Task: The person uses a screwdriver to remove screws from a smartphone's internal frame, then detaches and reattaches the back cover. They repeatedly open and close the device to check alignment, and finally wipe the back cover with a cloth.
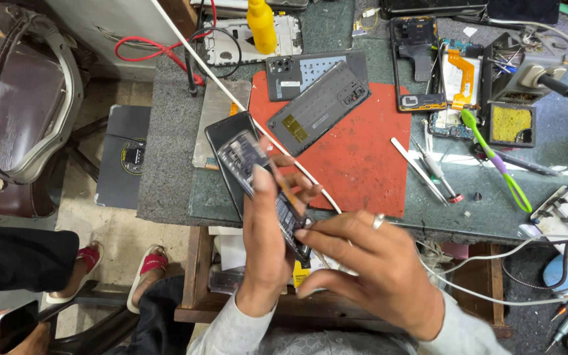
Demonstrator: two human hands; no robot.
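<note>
Gripping an opened phone (258, 184) along its long side, the left hand (267, 243) is holding it tilted above the near edge of the workbench (172, 164), thumb lying across the exposed inner face. The right hand (369, 263) is pinching at the phone's near end, fingertips (307, 233) touching the lower corner; whether a tool sits between them cannot be told. Lying just beyond on the red mat (356, 158) are two dark back covers (317, 98). Resting farther right are a screwdriver (436, 172) and green tweezers (494, 161).
</note>
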